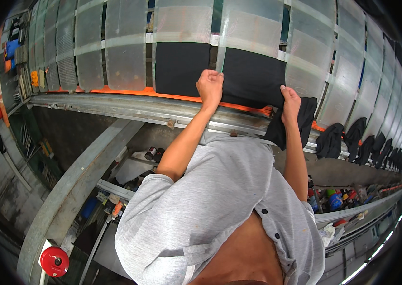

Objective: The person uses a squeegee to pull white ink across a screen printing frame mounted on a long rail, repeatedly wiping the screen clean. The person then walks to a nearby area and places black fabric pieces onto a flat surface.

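A black fabric piece (pixel 253 76) lies over the near end of a translucent panel in front of me. My left hand (pixel 210 87) is closed at its left edge, fingers pinched together there. At its right edge my right hand (pixel 290 100) pinches the cloth near the corner. To the left, another black fabric piece (pixel 182 68) lies flat on the neighbouring panel. A further crumpled black cloth (pixel 309 114) hangs over the table's edge beside my right wrist, partly hidden behind my forearm.
A long row of translucent panels (pixel 126 59) runs left and right. Along their near ends go an orange strip (pixel 129 90) and a metal rail (pixel 115 105). More black cloths (pixel 330 141) hang at the right. A red round object (pixel 54 261) sits at the lower left.
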`<control>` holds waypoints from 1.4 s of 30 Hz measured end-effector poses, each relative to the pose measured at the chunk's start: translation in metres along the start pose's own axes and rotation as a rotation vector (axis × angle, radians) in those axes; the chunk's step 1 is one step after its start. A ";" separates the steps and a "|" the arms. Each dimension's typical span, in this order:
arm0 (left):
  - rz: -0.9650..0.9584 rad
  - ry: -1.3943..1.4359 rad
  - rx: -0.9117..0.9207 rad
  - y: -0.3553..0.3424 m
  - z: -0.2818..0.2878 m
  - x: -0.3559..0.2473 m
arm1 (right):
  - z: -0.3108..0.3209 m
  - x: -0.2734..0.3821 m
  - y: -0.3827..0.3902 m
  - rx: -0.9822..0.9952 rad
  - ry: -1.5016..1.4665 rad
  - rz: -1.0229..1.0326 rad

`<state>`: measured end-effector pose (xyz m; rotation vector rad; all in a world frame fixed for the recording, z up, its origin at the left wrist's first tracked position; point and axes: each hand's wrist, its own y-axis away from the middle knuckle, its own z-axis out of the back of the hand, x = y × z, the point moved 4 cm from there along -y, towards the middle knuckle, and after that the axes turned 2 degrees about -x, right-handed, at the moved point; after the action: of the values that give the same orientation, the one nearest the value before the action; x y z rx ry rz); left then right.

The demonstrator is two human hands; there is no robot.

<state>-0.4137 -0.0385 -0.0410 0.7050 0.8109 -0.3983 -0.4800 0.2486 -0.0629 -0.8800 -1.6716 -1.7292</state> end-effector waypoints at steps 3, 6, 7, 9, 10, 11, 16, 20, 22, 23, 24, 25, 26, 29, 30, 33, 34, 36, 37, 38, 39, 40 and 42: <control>-0.614 -0.274 -0.041 0.019 0.000 -0.037 | 0.000 0.000 0.000 -0.007 -0.015 -0.003; -0.896 -0.534 0.189 0.051 -0.017 -0.046 | 0.000 -0.002 -0.002 -0.001 -0.006 -0.005; -0.901 -0.589 0.315 0.056 -0.024 -0.036 | 0.002 -0.003 -0.003 0.003 0.005 -0.006; -0.875 -0.631 0.396 0.067 -0.023 -0.025 | 0.002 -0.002 -0.003 0.004 0.013 -0.006; -0.863 -0.651 0.439 0.070 -0.025 -0.020 | 0.002 -0.001 -0.001 0.000 0.009 -0.006; -0.847 -0.676 0.442 0.069 -0.025 -0.014 | 0.001 0.001 0.000 -0.004 0.005 -0.005; -0.839 -0.706 0.378 0.062 -0.023 -0.009 | -0.002 0.002 0.001 0.008 -0.023 -0.001; -0.831 -0.706 0.365 0.057 -0.022 -0.006 | 0.002 -0.002 -0.002 0.006 -0.002 0.002; -0.834 -0.705 0.356 0.057 -0.021 -0.006 | 0.001 -0.001 -0.002 0.016 -0.017 -0.002; -0.835 -0.705 0.352 0.057 -0.021 -0.007 | 0.000 0.000 -0.001 0.021 -0.024 -0.004; -0.836 -0.695 0.337 0.056 -0.021 -0.008 | 0.000 0.000 -0.001 0.017 -0.016 -0.002; -0.837 -0.686 0.323 0.056 -0.021 -0.010 | 0.000 0.000 -0.001 0.013 -0.008 -0.001; -0.838 -0.676 0.309 0.055 -0.022 -0.012 | 0.001 0.000 -0.001 0.009 -0.001 0.001; -0.867 -0.681 0.304 0.043 -0.032 -0.025 | 0.001 0.000 -0.002 0.024 -0.007 0.003; -0.872 -0.699 0.284 0.037 -0.035 -0.028 | 0.001 0.001 -0.002 0.026 -0.005 -0.002; -0.865 -0.756 0.239 0.017 -0.040 -0.033 | 0.001 0.002 0.000 0.031 -0.001 -0.014; -0.865 -0.766 0.236 0.012 -0.040 -0.033 | 0.001 0.002 0.001 0.032 -0.002 -0.017; -0.865 -0.784 0.235 0.003 -0.039 -0.034 | 0.001 0.002 0.002 0.029 0.000 -0.023; -0.852 -0.782 0.244 0.001 -0.039 -0.036 | 0.000 0.003 0.002 0.025 0.002 -0.025; -0.863 -0.774 0.250 0.000 -0.040 -0.038 | -0.001 0.003 0.002 0.020 0.004 -0.028; -0.875 -0.760 0.255 0.000 -0.041 -0.042 | -0.002 0.002 0.000 0.016 0.007 -0.021; -0.887 -0.746 0.260 0.000 -0.044 -0.046 | -0.002 0.003 0.001 0.015 0.015 -0.010; -0.934 -0.745 0.303 0.006 -0.051 -0.053 | -0.001 0.000 0.001 0.029 0.013 -0.028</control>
<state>-0.4709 0.0050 -0.0226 0.3530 0.3099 -1.5496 -0.4796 0.2477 -0.0620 -0.8343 -1.7038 -1.7205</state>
